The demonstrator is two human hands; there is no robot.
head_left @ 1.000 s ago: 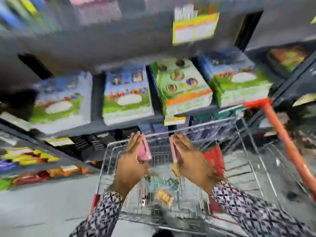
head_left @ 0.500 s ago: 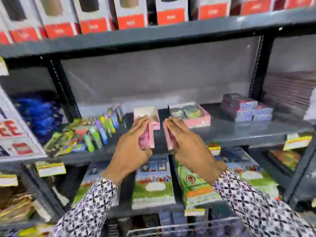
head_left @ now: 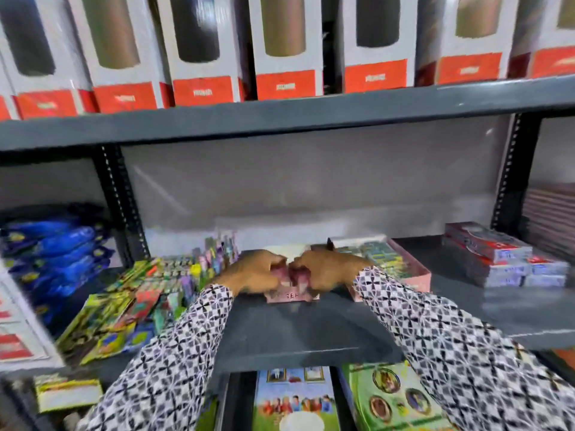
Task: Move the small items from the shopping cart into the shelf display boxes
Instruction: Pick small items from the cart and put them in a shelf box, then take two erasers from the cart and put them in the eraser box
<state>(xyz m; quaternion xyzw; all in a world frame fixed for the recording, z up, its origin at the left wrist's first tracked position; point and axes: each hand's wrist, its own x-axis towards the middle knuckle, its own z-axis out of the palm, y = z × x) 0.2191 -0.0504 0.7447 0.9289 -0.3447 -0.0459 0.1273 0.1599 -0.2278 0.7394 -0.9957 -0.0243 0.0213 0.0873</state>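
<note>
Head view looks at a grey shelf (head_left: pixel 311 331) where both hands meet over a small pink display box (head_left: pixel 291 296). The left hand (head_left: pixel 252 272) and the right hand (head_left: pixel 329 269) are curled inward, knuckle to knuckle, and the fingers (head_left: pixel 273 262) of each pinch a bunch of small pink items (head_left: pixel 294 276) just above the box's open top; blur hides how many items there are and whether any have left the grip. Just right of the fingers sits a second pink display box (head_left: pixel 413 272), already holding colourful packets. Left of the fingers lies a loose spread of bright packets (head_left: pixel 130 293), and well to the right a stack of flat red-and-grey packs (head_left: pixel 497 256). The shopping cart is out of view, so what remains in it cannot be told. My judgement: this handful has reached the box and only needs to be set down and let go; the whole task looks partway done, with more trips to the cart likely.
</note>
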